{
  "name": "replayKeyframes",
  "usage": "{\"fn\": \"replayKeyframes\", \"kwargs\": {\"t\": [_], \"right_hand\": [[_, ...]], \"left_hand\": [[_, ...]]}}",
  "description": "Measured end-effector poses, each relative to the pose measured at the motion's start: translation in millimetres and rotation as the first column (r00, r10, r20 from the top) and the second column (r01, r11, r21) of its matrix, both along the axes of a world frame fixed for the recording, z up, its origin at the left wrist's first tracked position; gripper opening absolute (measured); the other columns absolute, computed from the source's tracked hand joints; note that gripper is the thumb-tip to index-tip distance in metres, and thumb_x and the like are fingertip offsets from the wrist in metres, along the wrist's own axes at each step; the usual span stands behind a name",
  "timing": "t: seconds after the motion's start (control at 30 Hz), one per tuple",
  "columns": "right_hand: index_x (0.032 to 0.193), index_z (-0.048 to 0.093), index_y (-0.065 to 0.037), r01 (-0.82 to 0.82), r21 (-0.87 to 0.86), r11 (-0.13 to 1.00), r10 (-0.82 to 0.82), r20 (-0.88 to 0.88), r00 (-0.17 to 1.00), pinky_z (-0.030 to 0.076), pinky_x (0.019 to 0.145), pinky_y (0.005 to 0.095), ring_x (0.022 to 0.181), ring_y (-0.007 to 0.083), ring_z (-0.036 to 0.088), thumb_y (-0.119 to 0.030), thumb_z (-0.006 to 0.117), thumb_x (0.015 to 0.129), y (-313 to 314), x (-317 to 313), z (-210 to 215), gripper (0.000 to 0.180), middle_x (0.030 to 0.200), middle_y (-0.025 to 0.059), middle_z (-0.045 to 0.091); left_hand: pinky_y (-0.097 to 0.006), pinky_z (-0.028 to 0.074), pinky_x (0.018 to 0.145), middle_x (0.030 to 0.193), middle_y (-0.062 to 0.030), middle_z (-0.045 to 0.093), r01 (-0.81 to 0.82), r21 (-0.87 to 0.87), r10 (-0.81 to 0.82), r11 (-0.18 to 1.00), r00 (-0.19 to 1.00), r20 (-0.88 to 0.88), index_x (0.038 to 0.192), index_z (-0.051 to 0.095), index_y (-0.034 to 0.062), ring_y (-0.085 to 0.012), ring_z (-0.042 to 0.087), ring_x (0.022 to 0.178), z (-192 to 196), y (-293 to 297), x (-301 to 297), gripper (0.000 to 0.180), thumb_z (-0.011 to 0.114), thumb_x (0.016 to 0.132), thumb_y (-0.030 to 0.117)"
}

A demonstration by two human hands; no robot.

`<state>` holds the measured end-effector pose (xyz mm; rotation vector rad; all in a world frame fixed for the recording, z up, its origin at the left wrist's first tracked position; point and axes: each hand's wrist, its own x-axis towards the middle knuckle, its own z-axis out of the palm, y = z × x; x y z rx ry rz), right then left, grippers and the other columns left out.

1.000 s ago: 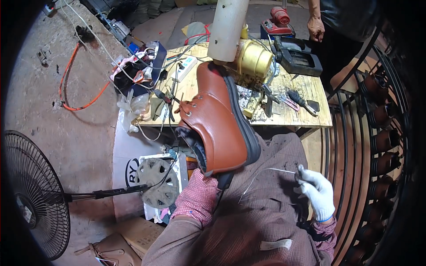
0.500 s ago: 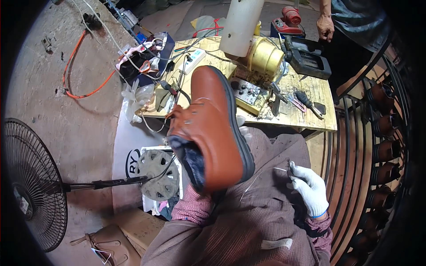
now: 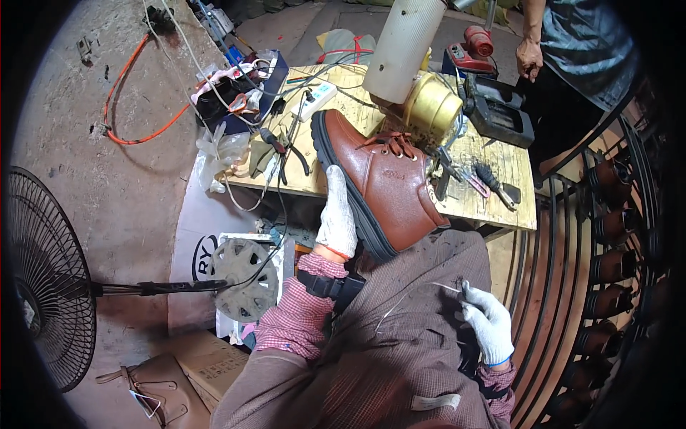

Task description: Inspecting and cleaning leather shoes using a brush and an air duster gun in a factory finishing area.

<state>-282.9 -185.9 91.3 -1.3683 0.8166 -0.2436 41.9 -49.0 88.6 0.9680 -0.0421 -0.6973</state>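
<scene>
A brown leather lace-up boot point(image 3: 389, 179) with a thick black sole is held up above my lap, its toe pointing to the upper left. My left hand point(image 3: 337, 218), in a white glove, is closed on it from the sole side; most of its fingers are hidden behind the boot. Lower right, over my thigh, my right hand point(image 3: 489, 325) is gloved too, with thumb and forefinger pinched together. From that pinch runs a thin white thread point(image 3: 431, 284), which curves left across my brown apron point(image 3: 421, 350).
Ahead is a wooden table point(image 3: 511, 207) with a yellow machine part point(image 3: 434, 104), a power strip point(image 3: 314, 100) and hand tools. A fan point(image 3: 50, 279) stands left. On the right, a metal rack point(image 3: 532, 279) holds several boots. Another person's hand point(image 3: 529, 58) hangs beyond the table.
My left hand has turned the boot over, so its sole now faces left and its laces right. The left glove has come into view. My right hand keeps its pinch, shifted slightly.
</scene>
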Motion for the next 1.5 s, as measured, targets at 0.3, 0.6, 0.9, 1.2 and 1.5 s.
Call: {"fn": "replayKeyframes", "kwargs": {"t": [0.3,0.6,0.9,1.2,1.5], "right_hand": [[0.13,0.066,0.005,0.056,0.044,0.997,-0.054,-0.052,0.997,0.055,0.075,0.023,0.087,0.0114,0.067,0.005,0.067,0.094,-20.1,3.1,-18.3,0.036,0.109,0.0087,0.072],[0.125,0.069,0.005,-0.127,-0.177,0.976,0.124,-0.029,0.992,0.055,0.081,0.0261,0.087,0.0107,0.065,0.003,0.071,0.089,-32.6,25.6,-21.8,0.036,0.1,0.0067,0.073],[0.141,0.06,0.002,-0.164,-0.434,0.886,0.236,0.116,0.965,0.056,0.096,0.0314,0.116,0.0176,0.067,0.0,0.076,0.086,-30.7,65.5,0.8,0.057,0.143,0.0156,0.063],[0.117,0.067,0.002,-0.46,-0.792,0.4,0.728,-0.03,0.685,0.057,0.08,0.0451,0.09,0.0386,0.071,-0.044,0.077,0.085,19.5,68.1,24.0,0.057,0.123,0.0225,0.066],[0.09,0.08,-0.004,0.337,-0.94,0.05,0.034,0.339,0.94,0.052,0.066,0.0323,0.075,0.0207,0.068,-0.013,0.088,0.078,26.0,-91.4,290.0,0.017,0.082,0.0082,0.07]], "left_hand": [[-0.036,0.037,0.118,0.165,-0.014,0.031,-0.466,0.238,0.336,0.852,0.836,0.434,0.167,0.0,0.0027,-0.0237,0.043,0.142,53.1,-34.0,44.8,0.096,0.057,0.105,0.051],[-0.042,0.041,0.115,0.162,-0.0204,0.037,-0.499,0.178,0.373,0.848,0.801,0.467,0.166,-0.013,0.0063,-0.0335,0.047,0.141,66.4,-64.9,92.1,0.119,0.069,0.095,0.057],[-0.04,0.042,0.114,0.158,-0.0204,0.041,-0.44,0.183,0.369,0.879,0.871,0.325,0.167,-0.002,0.0031,-0.0317,0.051,0.136,47.7,-33.1,79.6,0.121,0.067,0.091,0.068],[-0.047,0.033,0.123,0.16,-0.0082,0.044,0.095,-0.084,-0.104,0.992,0.989,-0.108,0.16,0.038,0.0143,-0.0317,0.046,0.142,-28.9,76.8,-108.1,0.09,0.051,0.095,0.075],[-0.044,0.051,0.105,0.142,-0.0192,0.059,0.777,-0.097,-0.663,0.622,0.588,0.464,0.162,0.033,0.0082,-0.032,0.064,0.121,68.4,-19.5,-125.1,0.11,0.066,0.084,0.078]]}}
